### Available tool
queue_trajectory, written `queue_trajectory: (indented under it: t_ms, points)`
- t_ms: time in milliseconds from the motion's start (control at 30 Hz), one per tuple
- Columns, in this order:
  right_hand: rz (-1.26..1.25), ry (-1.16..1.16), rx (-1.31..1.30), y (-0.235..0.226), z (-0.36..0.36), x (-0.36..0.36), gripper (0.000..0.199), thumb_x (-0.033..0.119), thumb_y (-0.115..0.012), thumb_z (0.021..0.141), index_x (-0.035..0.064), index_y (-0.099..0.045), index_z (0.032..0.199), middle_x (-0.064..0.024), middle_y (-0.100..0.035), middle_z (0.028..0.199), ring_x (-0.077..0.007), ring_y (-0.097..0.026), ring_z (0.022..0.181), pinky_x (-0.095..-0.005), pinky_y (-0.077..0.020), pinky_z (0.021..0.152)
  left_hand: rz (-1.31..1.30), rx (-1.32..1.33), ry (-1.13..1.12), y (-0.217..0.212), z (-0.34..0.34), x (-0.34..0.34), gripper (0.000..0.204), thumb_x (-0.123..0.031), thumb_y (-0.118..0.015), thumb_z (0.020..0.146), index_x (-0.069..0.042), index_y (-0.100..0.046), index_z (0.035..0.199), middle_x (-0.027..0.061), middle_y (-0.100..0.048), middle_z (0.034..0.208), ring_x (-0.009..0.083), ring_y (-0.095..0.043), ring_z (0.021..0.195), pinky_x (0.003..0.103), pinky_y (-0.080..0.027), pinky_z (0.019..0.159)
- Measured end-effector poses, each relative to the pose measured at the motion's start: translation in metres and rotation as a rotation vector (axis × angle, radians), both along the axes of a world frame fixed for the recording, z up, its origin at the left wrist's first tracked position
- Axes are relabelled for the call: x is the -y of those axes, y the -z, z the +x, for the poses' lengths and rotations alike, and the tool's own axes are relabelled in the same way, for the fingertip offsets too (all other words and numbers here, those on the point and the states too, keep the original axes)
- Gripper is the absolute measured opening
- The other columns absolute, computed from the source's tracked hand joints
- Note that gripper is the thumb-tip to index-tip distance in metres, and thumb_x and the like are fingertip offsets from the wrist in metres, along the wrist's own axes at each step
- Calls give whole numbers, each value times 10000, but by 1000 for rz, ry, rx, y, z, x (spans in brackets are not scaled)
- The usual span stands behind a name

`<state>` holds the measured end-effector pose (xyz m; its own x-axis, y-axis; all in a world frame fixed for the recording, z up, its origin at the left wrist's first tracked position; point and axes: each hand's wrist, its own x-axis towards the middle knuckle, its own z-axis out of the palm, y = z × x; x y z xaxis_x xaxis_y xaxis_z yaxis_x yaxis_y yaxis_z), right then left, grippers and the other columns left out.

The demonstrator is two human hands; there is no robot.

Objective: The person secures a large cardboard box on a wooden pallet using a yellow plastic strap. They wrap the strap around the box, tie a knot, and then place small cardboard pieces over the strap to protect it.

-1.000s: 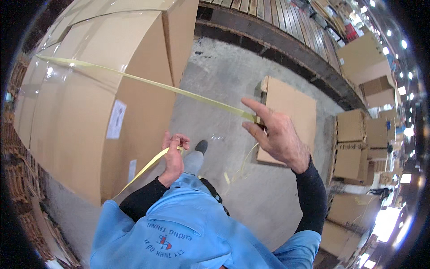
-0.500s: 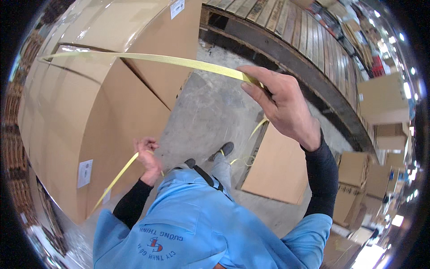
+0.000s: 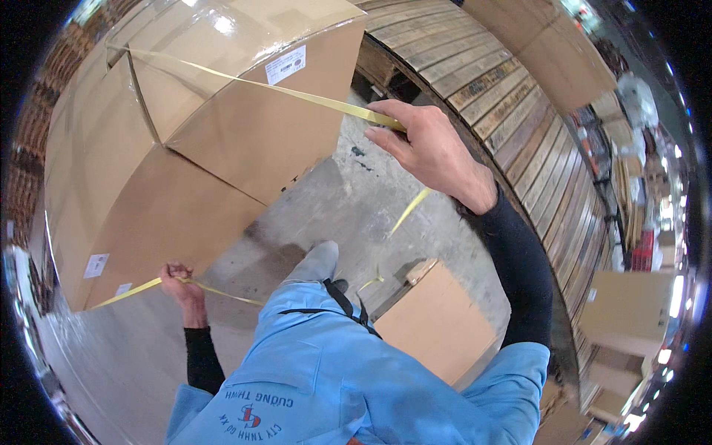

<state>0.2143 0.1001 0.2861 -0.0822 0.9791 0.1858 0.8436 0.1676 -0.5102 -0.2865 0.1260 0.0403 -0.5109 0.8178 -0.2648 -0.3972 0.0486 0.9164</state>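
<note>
Two large brown cardboard boxes stand side by side at the left, the farther box point(image 3: 297, 126) and the nearer box point(image 3: 170, 200). A yellow packing strap point(image 3: 297, 92) runs taut over the top of the farther box to my right hand point(image 3: 437, 152), which pinches it between thumb and fingers, away from the box. Low at the near box's bottom corner, my left hand point(image 3: 183, 291) is closed round another stretch of the strap. From there the strap trails toward my legs. A further loose length hangs below my right hand toward the floor.
A wooden slatted platform point(image 3: 512, 111) curves along the far right side. On the concrete floor point(image 3: 319, 200) a flat-topped cardboard box point(image 3: 437, 319) lies to the right of my legs. More cartons point(image 3: 623, 311) are stacked at the far right.
My left hand has moved left and down, along the near box's base. My right hand has shifted slightly left with the strap. My view and body have turned, and one leg has stepped forward.
</note>
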Motion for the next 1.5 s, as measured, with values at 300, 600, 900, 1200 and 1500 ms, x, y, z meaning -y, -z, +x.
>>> queue_trajectory:
  t_ms: [300, 600, 900, 1200, 1500]
  points:
    - [-172, -116, -181, 12, 150, -114, 394, 239, -705, 932, -28, -646, 1217, -205, -717, 978, -279, -699, 816, -369, -543, 759, -4, -112, -198, 13, 48, -61, 245, -216, -463, 1044, -140, -474, 811, -18, -452, 702, 79, -375, 587, 273, -374, 579]
    - [-340, -136, -161, -15, 247, -238, 374, 184, -725, 920, -35, -653, 1215, -142, -731, 1059, -169, -672, 949, -321, -515, 869, -65, -85, 217, -18, 371, -153, 90, -114, -496, 1024, -111, -486, 1114, -21, -450, 738, 92, -461, 597, 266, -406, 507]
    - [-537, -218, -202, 11, 318, -269, 312, 214, -719, 944, -10, -688, 1159, -91, -717, 892, -129, -627, 835, -306, -514, 775, 126, 211, 251, -48, 518, -215, 88, -211, -443, 1065, -136, -437, 1020, -23, -379, 622, 73, -354, 510, 246, -289, 455]
    - [-834, -329, -648, 167, 363, -252, 169, 187, -666, 991, 28, -688, 1043, 56, -585, 778, -50, -506, 716, -242, -441, 630, 37, 91, 254, -61, 660, -249, 349, -384, -340, 1113, -79, -484, 1023, 99, -722, 842, 26, -375, 449, 193, -305, 391]
    - [-823, -989, -636, 163, 354, -285, 454, 308, -624, 1005, -9, -569, 1324, -148, -663, 1061, -199, -621, 956, -365, -513, 850, 107, -85, -165, -133, 687, -231, 227, -260, -470, 1078, -93, -526, 935, -58, -417, 645, 40, -368, 521, 218, -313, 467]
